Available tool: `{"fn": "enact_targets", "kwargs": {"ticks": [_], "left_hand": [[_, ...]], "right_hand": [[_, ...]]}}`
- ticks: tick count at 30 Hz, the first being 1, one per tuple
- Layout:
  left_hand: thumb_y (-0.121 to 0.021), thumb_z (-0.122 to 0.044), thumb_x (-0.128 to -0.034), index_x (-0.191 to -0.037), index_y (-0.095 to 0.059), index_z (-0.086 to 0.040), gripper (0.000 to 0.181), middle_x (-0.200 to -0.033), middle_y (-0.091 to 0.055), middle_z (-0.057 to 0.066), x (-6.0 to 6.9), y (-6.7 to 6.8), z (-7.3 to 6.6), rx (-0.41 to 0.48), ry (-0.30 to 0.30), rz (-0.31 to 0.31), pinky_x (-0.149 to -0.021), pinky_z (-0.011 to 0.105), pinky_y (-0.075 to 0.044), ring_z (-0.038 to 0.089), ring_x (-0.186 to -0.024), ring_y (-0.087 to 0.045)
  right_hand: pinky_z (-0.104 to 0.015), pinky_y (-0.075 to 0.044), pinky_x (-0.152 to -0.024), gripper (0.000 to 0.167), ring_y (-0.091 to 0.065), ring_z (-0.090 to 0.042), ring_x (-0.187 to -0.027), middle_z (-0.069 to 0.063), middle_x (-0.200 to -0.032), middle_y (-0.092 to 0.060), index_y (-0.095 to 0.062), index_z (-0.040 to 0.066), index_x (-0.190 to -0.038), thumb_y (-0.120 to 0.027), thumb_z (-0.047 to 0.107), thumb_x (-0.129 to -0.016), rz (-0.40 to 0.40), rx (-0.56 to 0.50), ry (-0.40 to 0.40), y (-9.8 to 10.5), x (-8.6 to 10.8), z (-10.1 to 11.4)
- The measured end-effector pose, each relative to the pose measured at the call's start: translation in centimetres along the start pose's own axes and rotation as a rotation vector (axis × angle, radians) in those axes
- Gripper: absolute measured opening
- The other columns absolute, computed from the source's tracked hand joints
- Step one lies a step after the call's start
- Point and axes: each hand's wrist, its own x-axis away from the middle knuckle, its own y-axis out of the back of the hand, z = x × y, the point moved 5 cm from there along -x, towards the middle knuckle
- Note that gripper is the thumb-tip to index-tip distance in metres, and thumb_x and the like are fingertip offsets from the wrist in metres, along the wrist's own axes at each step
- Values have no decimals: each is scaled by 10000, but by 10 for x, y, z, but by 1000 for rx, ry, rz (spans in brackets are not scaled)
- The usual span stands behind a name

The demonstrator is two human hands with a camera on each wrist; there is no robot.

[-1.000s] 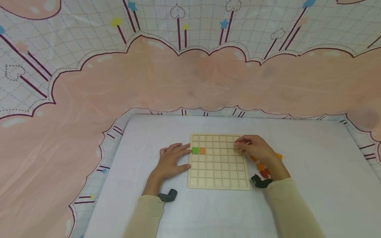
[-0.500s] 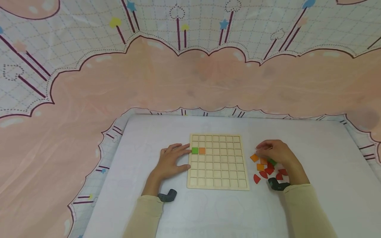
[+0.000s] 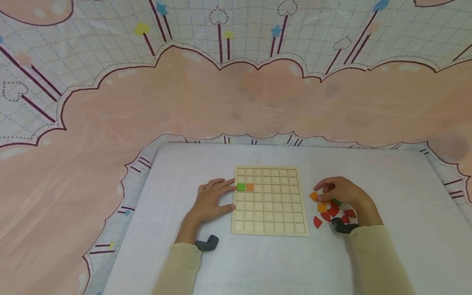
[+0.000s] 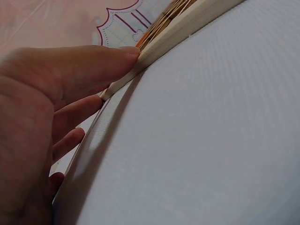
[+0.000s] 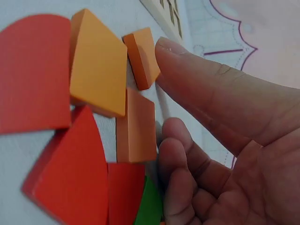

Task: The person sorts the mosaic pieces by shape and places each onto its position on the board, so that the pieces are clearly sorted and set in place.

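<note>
A pale wooden grid board (image 3: pixel 273 211) lies on the white table. Two squares sit in its cells near the left edge, a green one (image 3: pixel 241 187) and an orange one (image 3: pixel 250 187). My left hand (image 3: pixel 208 200) rests beside that edge, its spread fingertips and thumb touching the board. Right of the board my right hand (image 3: pixel 341 192) hovers over loose blocks, thumb and forefinger apart. In the right wrist view the thumb is close to a small orange block (image 5: pixel 143 58), the other fingers bent near another orange block (image 5: pixel 136 126). Nothing visible is held; the forefinger is hidden there.
Several red quarter-round blocks (image 3: pixel 317 222), an orange square (image 3: pixel 322 207) and a partly covered green block (image 3: pixel 336 202) lie loose below the right hand. Dark wrist devices (image 3: pixel 207 243) sit on both wrists. A patterned cloth (image 3: pixel 236 102) surrounds the table (image 3: pixel 398 196).
My right hand has moved right, from the board's upper right cells to the loose blocks, then slightly down with thumb and forefinger parting. The left hand has stayed at the board's edge.
</note>
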Motion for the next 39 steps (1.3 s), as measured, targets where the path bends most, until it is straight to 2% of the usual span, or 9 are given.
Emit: {"fn": "enact_targets", "kwargs": {"ticks": [17, 32, 39], "left_hand": [[-705, -519, -855, -1426, -603, -297, 621, -1607, -431, -139, 0, 1, 0, -14, -1, -2, -1044, 536, -274, 217, -1500, -330], [-714, -512, -853, -1428, -602, -292, 626, -1607, -431, -135, 0, 2, -1, -11, 3, -1, -1047, 528, -269, 215, -1501, -327], [-714, -516, -853, -1427, -603, -288, 628, -1607, -434, -129, 0, 1, -1, -6, -5, -4, -1046, 530, -274, 222, -1500, -331]], "right_hand": [[-315, -413, -693, 363, -481, -220, -870, -52, -918, -485, -713, 71, -1157, -828, 209, -841, 12, -22, 27, -5, 0, 4], [-341, -419, -700, 285, -495, -237, -869, -64, -915, -511, -701, 75, -1048, -832, 170, -814, -31, 8, -21, -6, -2, 1], [-333, -462, -739, 286, -527, -245, -922, -66, -941, -582, -699, 66, -1026, -829, 240, -839, -27, -19, -96, -3, 1, 0]]}}
